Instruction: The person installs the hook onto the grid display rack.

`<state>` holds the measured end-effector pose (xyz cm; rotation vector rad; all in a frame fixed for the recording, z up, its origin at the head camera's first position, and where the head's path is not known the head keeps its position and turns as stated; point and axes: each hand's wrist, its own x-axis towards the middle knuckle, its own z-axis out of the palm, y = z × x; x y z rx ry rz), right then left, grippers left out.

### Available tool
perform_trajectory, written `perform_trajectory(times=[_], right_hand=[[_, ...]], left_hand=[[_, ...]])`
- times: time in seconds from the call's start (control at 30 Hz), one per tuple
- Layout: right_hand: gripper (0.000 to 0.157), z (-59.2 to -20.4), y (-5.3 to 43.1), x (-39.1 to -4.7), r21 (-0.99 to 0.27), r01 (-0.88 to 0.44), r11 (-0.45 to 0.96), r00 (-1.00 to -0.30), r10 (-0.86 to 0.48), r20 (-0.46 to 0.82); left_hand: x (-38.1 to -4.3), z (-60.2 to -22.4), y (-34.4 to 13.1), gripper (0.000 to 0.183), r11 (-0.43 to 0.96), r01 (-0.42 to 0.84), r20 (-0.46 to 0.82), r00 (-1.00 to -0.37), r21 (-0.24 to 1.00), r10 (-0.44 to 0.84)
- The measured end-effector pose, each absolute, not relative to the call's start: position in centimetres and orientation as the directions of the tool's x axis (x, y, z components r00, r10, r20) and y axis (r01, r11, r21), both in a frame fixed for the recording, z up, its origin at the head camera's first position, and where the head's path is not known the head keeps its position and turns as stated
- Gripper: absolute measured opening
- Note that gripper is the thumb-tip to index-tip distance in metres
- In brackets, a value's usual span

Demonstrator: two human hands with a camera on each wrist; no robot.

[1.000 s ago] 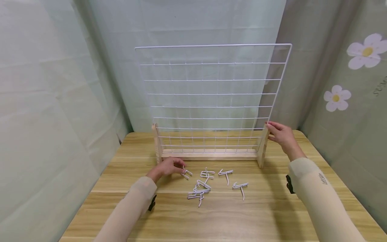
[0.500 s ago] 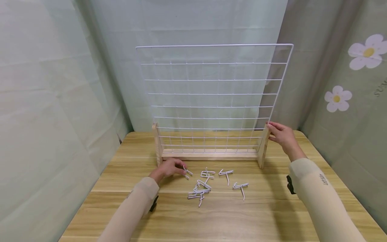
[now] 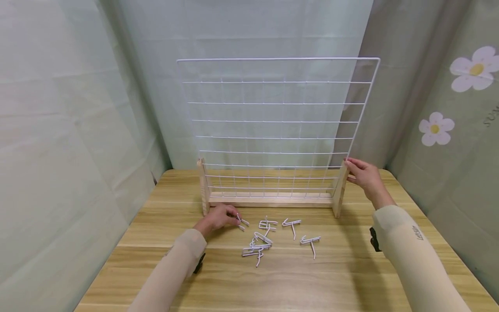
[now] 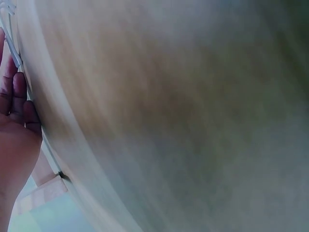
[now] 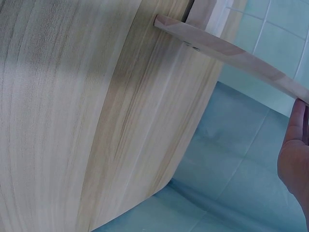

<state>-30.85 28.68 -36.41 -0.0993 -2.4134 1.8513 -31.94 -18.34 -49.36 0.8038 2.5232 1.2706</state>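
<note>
A white wire grid panel (image 3: 273, 121) stands upright in a wooden base (image 3: 270, 201) with a post at each end. My right hand (image 3: 364, 175) pinches the top of the right wooden post (image 3: 339, 195), where the panel's edge meets it. In the right wrist view, fingertips (image 5: 298, 108) touch that post's end. Low in front of the left post, my left hand (image 3: 220, 216) pinches a white wire hook (image 3: 244, 222) close over the table. The left wrist view catches part of this hook (image 4: 13, 48) beside the fingers; the rest is out of frame.
More white wire hooks lie on the wood-grain table (image 3: 288, 286): a tangled cluster (image 3: 257, 248) in the middle and two separate hooks (image 3: 291, 223) to its right. Pale green curtains (image 3: 78, 130) enclose the table at the back and sides.
The left hand has shifted very slightly right with the hook. The right hand stays at the post; the whole view drifts a little.
</note>
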Motion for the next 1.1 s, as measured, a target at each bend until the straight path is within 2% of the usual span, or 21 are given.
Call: perform_trajectory(times=[0.43, 0.73, 0.93, 1.1], right_hand=[[0.064, -36.6, 28.7, -31.0, -0.966, -0.003, 0.258, -0.994, 0.102, 0.031], [0.065, -36.7, 28.9, -31.1, -0.963, -0.005, 0.27, -0.993, 0.11, 0.036], [0.066, -36.7, 28.9, -31.0, -0.961, -0.018, 0.277, -0.993, 0.105, 0.048], [0.065, -36.7, 28.9, -30.9, -0.964, -0.027, 0.266, -0.994, 0.099, 0.055]], left_hand=[[-31.3, -49.1, -17.9, 0.005, 0.494, 0.414, 0.128, -0.849, 0.764, 0.513], [-31.0, -48.4, -17.6, 0.004, 0.489, 0.256, 0.059, -0.923, 0.834, 0.381], [-31.0, -47.6, -17.1, 0.005, 0.492, 0.269, 0.122, -0.943, 0.828, 0.311], [-31.0, -46.9, -16.6, 0.006, 0.462, 0.246, 0.167, -0.964, 0.852, 0.205]])
